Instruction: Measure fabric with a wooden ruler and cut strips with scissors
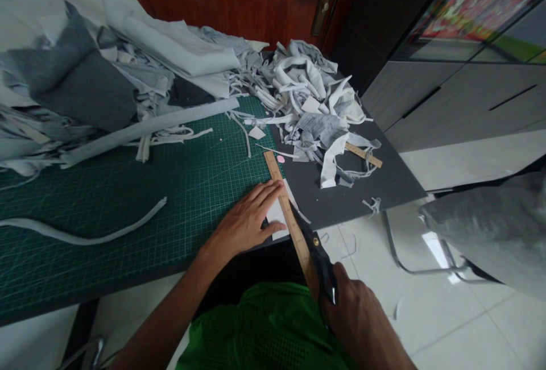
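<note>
My right hand [357, 308] grips scissors [318, 253] pointing toward eleven o'clock, alongside the ruler [273, 166]; my open left hand [244, 223] touches it.

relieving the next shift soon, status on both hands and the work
Left hand: flat, pressing wooden ruler and white fabric piece. Right hand: gripping black scissors along ruler. Scrap heap beyond ruler, off the blades.
</note>
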Tool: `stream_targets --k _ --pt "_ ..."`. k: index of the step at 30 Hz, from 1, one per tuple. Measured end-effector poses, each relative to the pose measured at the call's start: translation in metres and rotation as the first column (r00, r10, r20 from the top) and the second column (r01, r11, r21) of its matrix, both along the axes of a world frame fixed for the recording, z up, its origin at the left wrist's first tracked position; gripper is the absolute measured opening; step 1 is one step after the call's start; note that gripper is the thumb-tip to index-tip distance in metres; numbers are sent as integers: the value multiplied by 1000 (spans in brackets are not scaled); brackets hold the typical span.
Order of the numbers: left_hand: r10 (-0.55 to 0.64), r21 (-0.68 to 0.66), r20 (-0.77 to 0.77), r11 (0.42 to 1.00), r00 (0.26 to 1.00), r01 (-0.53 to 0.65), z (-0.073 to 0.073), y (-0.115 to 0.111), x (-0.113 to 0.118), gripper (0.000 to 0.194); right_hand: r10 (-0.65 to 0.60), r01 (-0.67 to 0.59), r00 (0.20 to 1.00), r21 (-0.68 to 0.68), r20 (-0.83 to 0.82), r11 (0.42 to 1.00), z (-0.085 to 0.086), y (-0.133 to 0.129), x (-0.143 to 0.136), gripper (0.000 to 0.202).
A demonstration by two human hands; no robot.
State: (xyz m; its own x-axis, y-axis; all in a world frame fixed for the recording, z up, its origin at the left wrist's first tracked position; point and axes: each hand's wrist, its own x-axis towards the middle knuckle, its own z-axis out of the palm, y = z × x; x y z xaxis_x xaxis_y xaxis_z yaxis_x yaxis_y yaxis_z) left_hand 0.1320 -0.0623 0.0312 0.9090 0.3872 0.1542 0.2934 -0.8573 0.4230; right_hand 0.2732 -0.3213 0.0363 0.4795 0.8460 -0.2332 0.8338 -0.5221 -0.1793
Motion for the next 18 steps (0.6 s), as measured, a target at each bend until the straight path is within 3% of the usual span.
stream_targets --k 5,7,10,13,16,18 --pt "0 12 9 1000 1000 0 0 0 0 80 -87 77 969 -53 -230 996 9 6 10 16" --pt "4 19 7 1000 1000 -4 0 -1 0 81 -96 81 922 -55 -374 995 16 10 18 6" --pt "14 17 4 1000 1000 -14 0 -1 0 81 -80 62 817 -50 -570 997 25 15 29 17" --pt "21 10 -7 1000 1000 -21 0 -2 0 81 -104 99 652 -51 -751 994 27 16 36 32" --pt "18 10 -23 1000 1000 -18 1 -2 0 81 -172 144 368 -127 -914 981 23 10 37 49" --pt "15 13 -24 1000 1000 -15 1 -2 0 81 -222 183 249 -179 -943 967 18 3 37 58"
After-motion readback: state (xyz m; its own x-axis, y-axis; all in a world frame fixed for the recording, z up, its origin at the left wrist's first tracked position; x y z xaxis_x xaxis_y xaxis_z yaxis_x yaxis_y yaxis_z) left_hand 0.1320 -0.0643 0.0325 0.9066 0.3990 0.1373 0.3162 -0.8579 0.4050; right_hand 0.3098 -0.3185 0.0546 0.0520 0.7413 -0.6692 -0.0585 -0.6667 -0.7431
